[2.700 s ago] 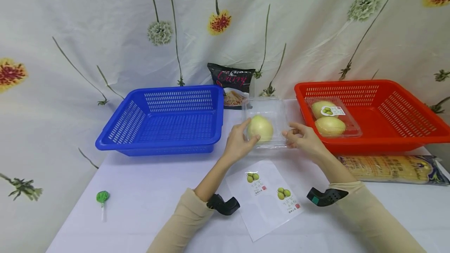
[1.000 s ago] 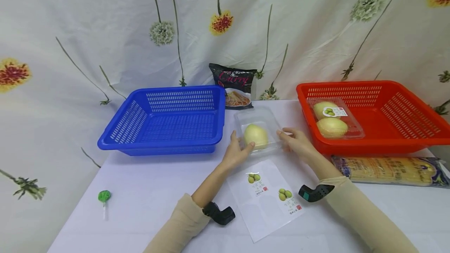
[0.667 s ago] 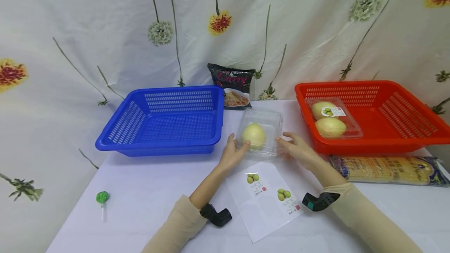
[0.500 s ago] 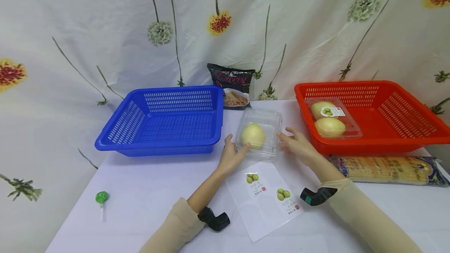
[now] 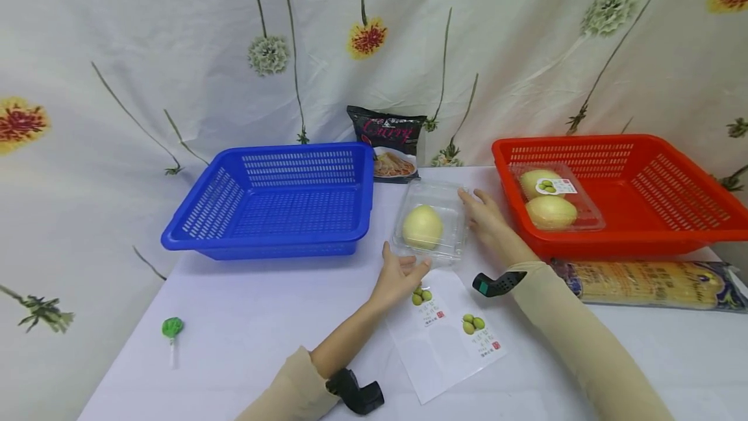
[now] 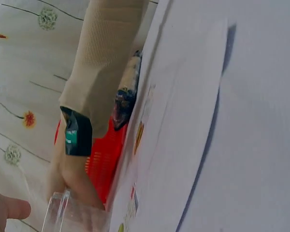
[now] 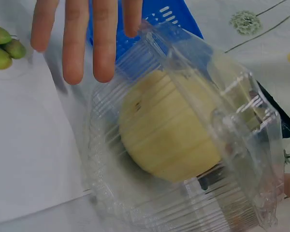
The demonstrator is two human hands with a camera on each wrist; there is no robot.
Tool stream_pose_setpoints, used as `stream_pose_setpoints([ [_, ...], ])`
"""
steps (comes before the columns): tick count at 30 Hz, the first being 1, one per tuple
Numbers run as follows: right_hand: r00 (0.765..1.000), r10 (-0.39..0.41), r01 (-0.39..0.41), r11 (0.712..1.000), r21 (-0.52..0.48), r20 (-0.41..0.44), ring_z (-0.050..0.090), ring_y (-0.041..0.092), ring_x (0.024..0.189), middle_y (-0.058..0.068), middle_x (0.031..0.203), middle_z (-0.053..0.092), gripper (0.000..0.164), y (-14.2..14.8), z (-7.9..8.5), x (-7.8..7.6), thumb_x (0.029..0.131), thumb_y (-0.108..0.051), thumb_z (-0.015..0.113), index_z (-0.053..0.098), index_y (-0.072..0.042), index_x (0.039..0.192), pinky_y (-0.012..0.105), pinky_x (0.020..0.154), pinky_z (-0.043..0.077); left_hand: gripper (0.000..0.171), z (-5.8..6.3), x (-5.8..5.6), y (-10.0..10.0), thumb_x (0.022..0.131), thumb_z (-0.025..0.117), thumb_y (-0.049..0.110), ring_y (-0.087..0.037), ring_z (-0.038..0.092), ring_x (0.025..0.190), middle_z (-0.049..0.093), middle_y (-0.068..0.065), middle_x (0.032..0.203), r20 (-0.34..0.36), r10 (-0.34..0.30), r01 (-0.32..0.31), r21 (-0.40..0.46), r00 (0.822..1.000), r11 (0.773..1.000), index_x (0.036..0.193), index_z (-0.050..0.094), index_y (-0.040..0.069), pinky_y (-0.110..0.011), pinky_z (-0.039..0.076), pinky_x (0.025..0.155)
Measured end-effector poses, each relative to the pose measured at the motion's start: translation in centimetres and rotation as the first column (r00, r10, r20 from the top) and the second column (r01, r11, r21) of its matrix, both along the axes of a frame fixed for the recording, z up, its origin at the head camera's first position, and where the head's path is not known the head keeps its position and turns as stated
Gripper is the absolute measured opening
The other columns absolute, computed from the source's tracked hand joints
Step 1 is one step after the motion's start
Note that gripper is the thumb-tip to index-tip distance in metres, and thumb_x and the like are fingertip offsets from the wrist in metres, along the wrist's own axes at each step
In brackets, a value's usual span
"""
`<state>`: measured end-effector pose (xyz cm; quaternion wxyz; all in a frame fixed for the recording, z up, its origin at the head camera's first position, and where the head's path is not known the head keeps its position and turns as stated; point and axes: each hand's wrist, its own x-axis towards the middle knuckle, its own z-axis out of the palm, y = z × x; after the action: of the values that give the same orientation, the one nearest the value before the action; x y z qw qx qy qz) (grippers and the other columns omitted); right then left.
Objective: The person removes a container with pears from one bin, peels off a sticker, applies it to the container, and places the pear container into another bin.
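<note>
"Both hands have moved: the left hand (image 5: 400, 283) has slid from the box's left side round to its near edge, and the right hand (image 5: 489, 223) has gone up the right side towards the far corner."

"And the box?"

"The clear plastic box (image 5: 452, 219) sits where it did, on the white table (image 5: 234, 343), between the blue basket (image 5: 292, 242) and the red basket (image 5: 672, 203). There's one pale yellow fruit (image 5: 423, 227) inside, nearer the close end."

"Anyone gripping it?"

"Not from here. The right fingers stretch out straight beside the wall. The left thumb and fingers are spread apart at the near edge. Whether either hand touches the plastic, I can't tell."

"What's around?"

"The printed sheet (image 5: 438, 362) lies just in front, partly hidden by the left hand, and the black packet (image 5: 388, 138) stands behind. The red basket holds a labelled pack (image 5: 552, 213) of two similar fruits."
</note>
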<state>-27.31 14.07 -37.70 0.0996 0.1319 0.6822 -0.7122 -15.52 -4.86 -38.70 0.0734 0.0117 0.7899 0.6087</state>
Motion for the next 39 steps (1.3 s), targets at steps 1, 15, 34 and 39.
stream_pose_setpoints([
  [1,1.000,0.003,-0.003,1.000,-0.025,0.001,0.024,0.032,0.137,0.015,0.155,0.015,0.074,0.0,-0.1,-0.2,0.096,-0.034,0.049,0.006,-0.012,0.152,0.041,0.113,0.021,0.098,0.1,0.1,0.2,0.089,0.062,0.024,-0.038,0.061,0.103,0.049,-0.030,0.129,0.032,0.007,-0.008,0.042,0.999,0.999,0.141,-0.012,-0.014,-0.045,0.046,0.094],
  [15,0.999,0.018,-0.019,1.000,-0.015,-0.030,0.036,0.032,0.126,0.017,0.150,0.027,0.069,0.5,0.6,1.7,0.097,-0.028,0.049,0.012,-0.007,0.151,0.043,0.104,0.037,0.088,1.4,-0.7,0.7,0.086,0.066,0.019,-0.039,0.021,0.139,0.011,-0.028,0.152,0.066,0.120,-0.131,0.197,0.991,0.972,0.146,0.008,-0.007,-0.044,0.022,0.112],
  [34,0.999,0.013,-0.012,1.000,0.028,-0.030,0.043,0.030,0.112,0.021,0.137,0.033,0.070,0.6,0.5,6.3,0.095,-0.020,0.054,0.016,0.003,0.148,0.021,0.069,0.053,0.081,0.7,-4.4,-0.7,0.082,0.064,0.000,-0.038,0.018,0.140,0.018,-0.029,0.150,-0.006,0.172,-0.165,0.250,0.985,0.954,0.144,0.014,-0.012,-0.040,0.021,0.112],
  [39,0.999,0.023,-0.022,0.999,0.027,-0.036,0.048,0.023,0.101,0.019,0.128,0.037,0.069,0.8,0.5,7.1,0.094,-0.019,0.055,0.017,0.005,0.146,0.022,0.068,0.053,0.068,0.2,-4.6,-1.0,0.083,0.061,-0.004,-0.042,0.033,0.133,0.034,-0.033,0.141,-0.088,0.207,-0.185,0.213,0.974,0.959,0.140,0.025,-0.015,-0.042,0.031,0.108],
])
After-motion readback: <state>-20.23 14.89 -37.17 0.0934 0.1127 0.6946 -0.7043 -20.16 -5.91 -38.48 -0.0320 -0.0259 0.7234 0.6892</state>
